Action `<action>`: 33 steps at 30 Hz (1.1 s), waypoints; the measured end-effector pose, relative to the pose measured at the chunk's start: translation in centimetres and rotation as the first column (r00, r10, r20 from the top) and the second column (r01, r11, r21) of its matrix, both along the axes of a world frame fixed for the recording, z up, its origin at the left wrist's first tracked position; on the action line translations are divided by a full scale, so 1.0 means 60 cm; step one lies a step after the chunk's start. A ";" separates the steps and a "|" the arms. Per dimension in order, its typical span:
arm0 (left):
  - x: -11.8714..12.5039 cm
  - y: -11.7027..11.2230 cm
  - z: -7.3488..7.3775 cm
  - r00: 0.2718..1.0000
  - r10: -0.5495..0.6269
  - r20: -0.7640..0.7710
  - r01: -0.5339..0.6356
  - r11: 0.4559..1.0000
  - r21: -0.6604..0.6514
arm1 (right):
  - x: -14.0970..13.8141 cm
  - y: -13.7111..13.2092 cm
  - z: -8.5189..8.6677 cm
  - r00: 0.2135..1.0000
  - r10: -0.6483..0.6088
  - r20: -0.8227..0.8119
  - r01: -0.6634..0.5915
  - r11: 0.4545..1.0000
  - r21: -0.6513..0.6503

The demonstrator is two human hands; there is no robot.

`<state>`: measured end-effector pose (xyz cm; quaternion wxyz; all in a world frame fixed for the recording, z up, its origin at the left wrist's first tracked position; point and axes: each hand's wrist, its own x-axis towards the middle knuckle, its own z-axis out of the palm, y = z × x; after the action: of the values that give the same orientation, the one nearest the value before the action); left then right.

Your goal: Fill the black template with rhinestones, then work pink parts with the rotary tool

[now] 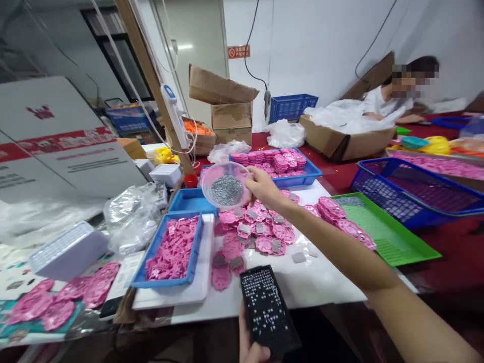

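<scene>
Black tray points lengthwise forward, slightly left

Wall — white | red sign | window — dark-framed | wooden post

In our right hand we held a bowl of thin, translucent, smooth plastic, and the small pieces inside it shone like grey metal. The block in our left hand looked matt black, dotted with glossy bits. Between our hands we had moulded pink plastic pieces with a slight sheen. Left of our hands gleamed a crinkled, clear plastic bag; beyond our right hand we saw matt brown cardboard boxes.
</scene>
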<state>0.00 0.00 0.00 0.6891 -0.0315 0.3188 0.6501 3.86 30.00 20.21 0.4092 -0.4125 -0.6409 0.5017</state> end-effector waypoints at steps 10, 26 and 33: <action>0.059 0.065 0.101 0.996 -0.082 -0.041 0.079 0.994 -0.077 | 0.240 -0.187 -0.118 0.944 -0.289 0.160 0.269 0.953 0.138; 0.099 0.075 0.109 0.991 -0.106 -0.084 0.097 0.991 -0.096 | 0.277 -0.250 -0.221 0.645 -0.733 0.217 0.142 0.394 0.908; 0.108 0.078 0.101 0.987 -0.130 -0.095 0.124 0.990 -0.072 | 0.282 -0.270 -0.228 0.549 -0.807 0.219 0.180 0.371 0.911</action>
<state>6.48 4.70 6.07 0.7109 -0.0013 0.3755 0.5946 20.77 13.78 6.51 0.4400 -0.5068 -0.7166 -0.1899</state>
